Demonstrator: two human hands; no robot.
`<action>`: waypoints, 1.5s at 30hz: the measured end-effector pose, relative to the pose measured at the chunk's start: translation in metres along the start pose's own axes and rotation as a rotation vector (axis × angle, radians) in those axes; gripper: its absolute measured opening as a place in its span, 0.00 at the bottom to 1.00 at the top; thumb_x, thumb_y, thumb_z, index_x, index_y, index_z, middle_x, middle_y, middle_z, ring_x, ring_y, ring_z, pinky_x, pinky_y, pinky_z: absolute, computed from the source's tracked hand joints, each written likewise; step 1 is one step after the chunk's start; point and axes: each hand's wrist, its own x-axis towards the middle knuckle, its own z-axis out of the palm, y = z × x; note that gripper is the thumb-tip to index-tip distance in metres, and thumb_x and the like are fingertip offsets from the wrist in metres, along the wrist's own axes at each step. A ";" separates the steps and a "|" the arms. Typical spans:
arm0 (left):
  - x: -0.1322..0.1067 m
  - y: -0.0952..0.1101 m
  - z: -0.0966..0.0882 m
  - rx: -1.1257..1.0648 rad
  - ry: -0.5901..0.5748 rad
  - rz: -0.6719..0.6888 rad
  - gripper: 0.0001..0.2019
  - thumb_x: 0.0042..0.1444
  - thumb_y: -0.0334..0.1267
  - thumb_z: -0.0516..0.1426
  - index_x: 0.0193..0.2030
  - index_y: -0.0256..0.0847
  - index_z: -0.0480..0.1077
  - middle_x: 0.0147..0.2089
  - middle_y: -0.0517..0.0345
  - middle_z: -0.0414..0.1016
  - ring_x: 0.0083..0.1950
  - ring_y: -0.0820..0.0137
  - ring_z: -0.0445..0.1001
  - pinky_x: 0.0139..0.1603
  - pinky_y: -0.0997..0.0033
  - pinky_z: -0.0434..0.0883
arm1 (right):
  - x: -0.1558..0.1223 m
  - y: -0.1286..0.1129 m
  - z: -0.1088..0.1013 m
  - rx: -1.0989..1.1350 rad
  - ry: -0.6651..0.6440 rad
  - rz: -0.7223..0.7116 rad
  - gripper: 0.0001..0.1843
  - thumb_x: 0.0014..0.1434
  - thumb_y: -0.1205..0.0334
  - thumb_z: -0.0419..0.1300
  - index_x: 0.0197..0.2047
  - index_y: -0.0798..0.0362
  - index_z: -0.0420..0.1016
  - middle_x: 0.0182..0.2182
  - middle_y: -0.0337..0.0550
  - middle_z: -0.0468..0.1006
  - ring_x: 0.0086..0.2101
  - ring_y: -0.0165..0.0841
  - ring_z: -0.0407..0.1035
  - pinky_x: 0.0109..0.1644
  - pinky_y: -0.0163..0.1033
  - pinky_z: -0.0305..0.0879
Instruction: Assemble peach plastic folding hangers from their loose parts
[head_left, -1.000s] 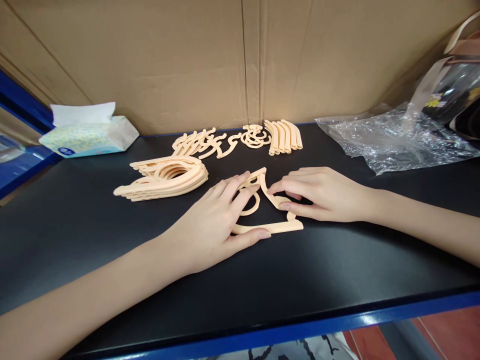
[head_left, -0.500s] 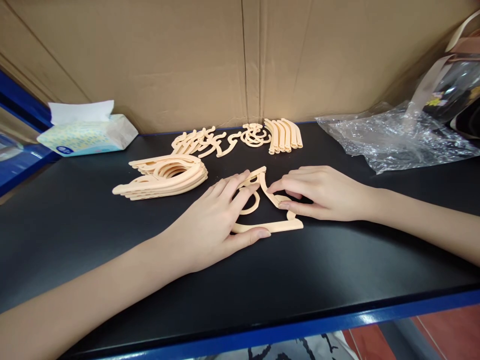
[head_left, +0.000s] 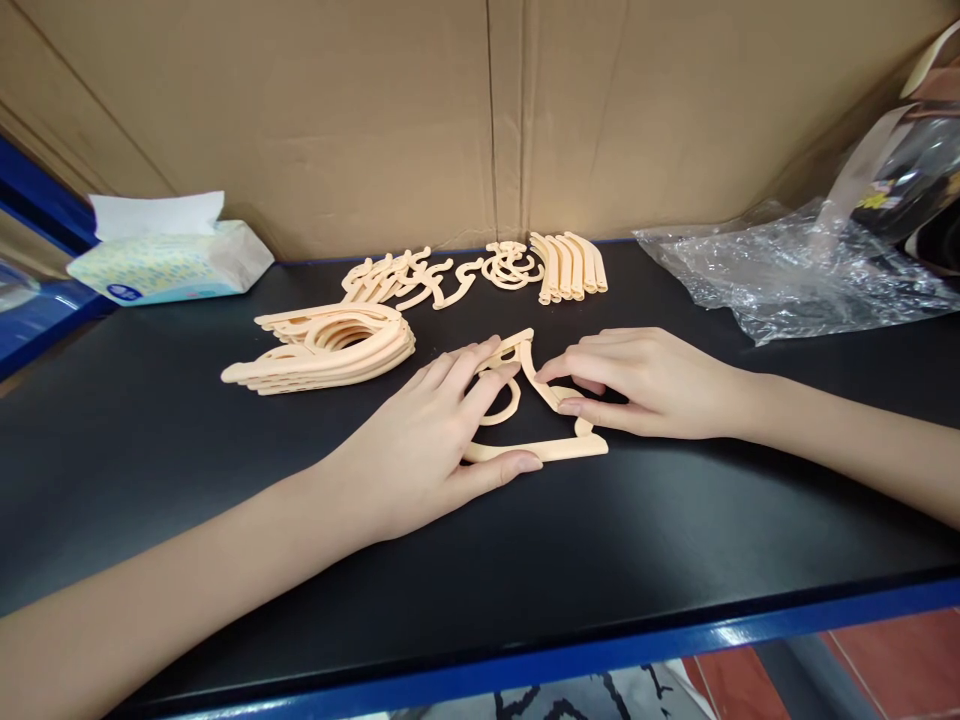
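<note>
On the black tabletop lies a cream plastic folding clothes hanger, its ring and arms partly covered by my hands. My left hand lies across its left side, fingers over the upper arm and thumb along the lower bar, holding it against the table. At the right, my right hand has thumb and index finger on a curved hanger arm, the other fingers curled under. Where the pieces join at the right is partly hidden by my right fingertips. To the left sits a stack of similar hangers.
Along the back lie cream hook pieces, small curved pieces and a row of hanger arms. A tissue pack stands at back left. Crumpled clear plastic lies at right, near a clear bag. Cardboard rises behind.
Both hands keep their places on the hanger with almost no movement. Only the camera view has shifted slightly.
</note>
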 end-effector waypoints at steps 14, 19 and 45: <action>0.001 0.000 0.000 -0.022 0.005 0.003 0.36 0.64 0.61 0.47 0.67 0.32 0.58 0.73 0.36 0.51 0.72 0.50 0.54 0.68 0.46 0.60 | 0.000 -0.001 -0.001 0.011 -0.003 0.005 0.17 0.70 0.53 0.49 0.50 0.54 0.71 0.30 0.38 0.74 0.29 0.31 0.66 0.36 0.37 0.59; 0.000 0.000 0.000 -0.014 0.007 0.005 0.37 0.64 0.61 0.47 0.68 0.32 0.57 0.73 0.37 0.51 0.72 0.51 0.53 0.69 0.47 0.59 | 0.000 -0.001 -0.001 0.018 -0.009 0.011 0.16 0.70 0.52 0.49 0.49 0.53 0.71 0.30 0.39 0.75 0.29 0.31 0.66 0.36 0.37 0.60; 0.000 0.000 0.000 -0.023 0.013 0.003 0.35 0.64 0.61 0.47 0.67 0.33 0.58 0.73 0.37 0.52 0.72 0.50 0.53 0.69 0.47 0.59 | 0.000 -0.001 -0.001 0.001 -0.013 0.003 0.16 0.70 0.53 0.49 0.49 0.53 0.71 0.30 0.39 0.75 0.30 0.31 0.67 0.36 0.36 0.60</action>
